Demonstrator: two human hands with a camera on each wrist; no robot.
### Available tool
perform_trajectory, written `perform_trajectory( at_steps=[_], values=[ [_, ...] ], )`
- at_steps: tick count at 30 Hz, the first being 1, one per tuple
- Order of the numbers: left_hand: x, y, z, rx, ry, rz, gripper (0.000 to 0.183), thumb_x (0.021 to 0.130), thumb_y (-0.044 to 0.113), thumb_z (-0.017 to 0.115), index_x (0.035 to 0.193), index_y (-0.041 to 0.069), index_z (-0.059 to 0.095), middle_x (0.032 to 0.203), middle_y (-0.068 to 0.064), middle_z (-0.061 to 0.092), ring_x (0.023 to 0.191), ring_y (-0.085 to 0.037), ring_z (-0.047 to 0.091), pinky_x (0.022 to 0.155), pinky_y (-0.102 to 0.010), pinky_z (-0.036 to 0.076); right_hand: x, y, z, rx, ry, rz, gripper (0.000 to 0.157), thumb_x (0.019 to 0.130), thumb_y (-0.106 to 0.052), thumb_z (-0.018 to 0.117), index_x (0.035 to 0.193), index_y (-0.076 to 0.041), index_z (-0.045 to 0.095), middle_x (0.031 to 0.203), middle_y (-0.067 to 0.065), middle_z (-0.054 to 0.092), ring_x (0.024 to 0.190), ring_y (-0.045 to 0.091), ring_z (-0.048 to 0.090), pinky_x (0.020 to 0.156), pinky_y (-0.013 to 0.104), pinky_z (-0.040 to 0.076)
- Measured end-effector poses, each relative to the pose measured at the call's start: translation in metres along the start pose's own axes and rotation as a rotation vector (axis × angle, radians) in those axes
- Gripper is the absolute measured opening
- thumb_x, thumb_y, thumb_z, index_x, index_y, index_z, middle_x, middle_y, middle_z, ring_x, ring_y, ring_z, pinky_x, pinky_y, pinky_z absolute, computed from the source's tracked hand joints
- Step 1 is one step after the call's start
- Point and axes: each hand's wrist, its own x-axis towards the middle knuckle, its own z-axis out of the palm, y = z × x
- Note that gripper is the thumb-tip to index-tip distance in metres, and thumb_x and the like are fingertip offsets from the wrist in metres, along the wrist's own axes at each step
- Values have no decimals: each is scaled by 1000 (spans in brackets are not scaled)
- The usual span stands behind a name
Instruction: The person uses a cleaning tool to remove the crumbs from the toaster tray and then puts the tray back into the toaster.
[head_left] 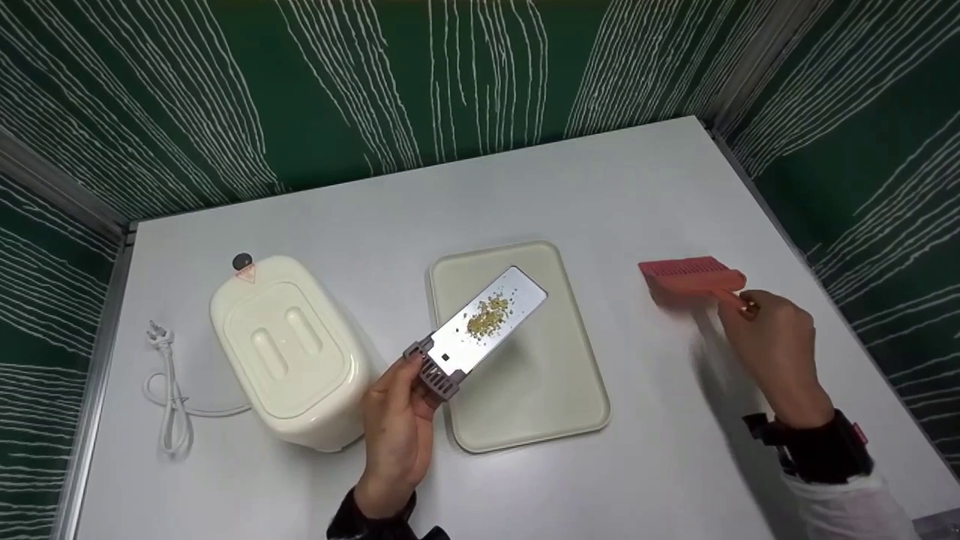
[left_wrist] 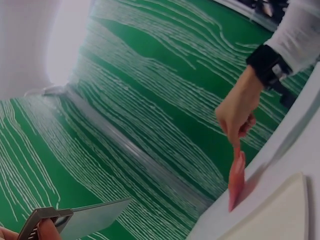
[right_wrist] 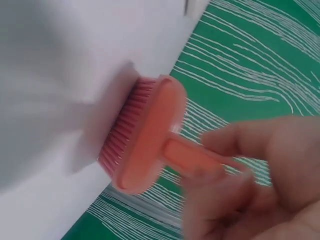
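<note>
My left hand [head_left: 399, 431] grips the grey slotted end of a shiny metal crumb tray [head_left: 454, 351], thumb on top. A heap of yellow-brown crumbs [head_left: 487, 316] is scattered over its flat plate. In the head view it overlaps a cream rectangular tray [head_left: 536, 390] on the table. Off to the right, my right hand [head_left: 772, 345] pinches the short handle of a small pink-orange brush [right_wrist: 150, 140]. The brush's bristles [right_wrist: 127, 122] face the white tabletop in the right wrist view, close to its surface. Seen from the left wrist, the crumb tray [left_wrist: 95, 220] is nearly edge-on.
A cream toaster with a lid [head_left: 300, 352] stands at the left, close beside my left hand. Its white cord and plug [head_left: 171, 390] lie further left on the white table [head_left: 570, 187]. Green walls with white streaks [head_left: 495, 75] border the table at the back and sides.
</note>
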Motion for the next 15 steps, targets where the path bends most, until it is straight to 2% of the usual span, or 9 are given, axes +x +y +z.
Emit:
perform_trajectory(
  at_steps=[3,6,9,11,13,15],
  values=[
    [-1,0,0,3,6,-6,30,109,8,49,127,-11,66,112,-20,73,93,-24,74,80,-32,62,4,1,-1,65,111,32,24,95,-10,73,103,13,75,82,23,69,66,7,49,58,9,34],
    [0,0,0,-1,4,-3,31,109,7,49,127,-11,66,113,-21,73,94,-25,74,80,-32,62,9,2,-1,185,126,194,33,98,-20,75,120,5,74,94,11,71,78,3,50,62,11,39],
    [0,0,0,-4,-6,4,31,109,7,48,128,-12,65,114,-22,73,94,-25,74,80,-33,62,13,3,0,299,141,344,37,102,-26,70,129,-1,70,101,-3,64,87,9,50,64,18,40],
    [0,0,0,-2,-12,5,32,110,7,48,129,-13,63,115,-23,73,96,-26,74,81,-33,62,14,3,2,328,160,361,38,105,-27,65,131,0,65,103,-7,59,90,11,48,67,21,40],
    [0,0,-1,5,-19,6,33,110,7,48,131,-14,62,117,-24,72,98,-26,74,83,-34,62,15,4,5,332,169,341,38,109,-27,57,132,3,59,105,-8,56,90,10,46,70,25,38],
    [0,1,-1,14,-31,7,35,110,8,48,133,-16,59,120,-25,71,102,-27,74,85,-34,62,16,4,8,295,172,314,41,111,-30,49,132,5,53,103,-6,53,85,10,44,70,28,34]
  ],
)
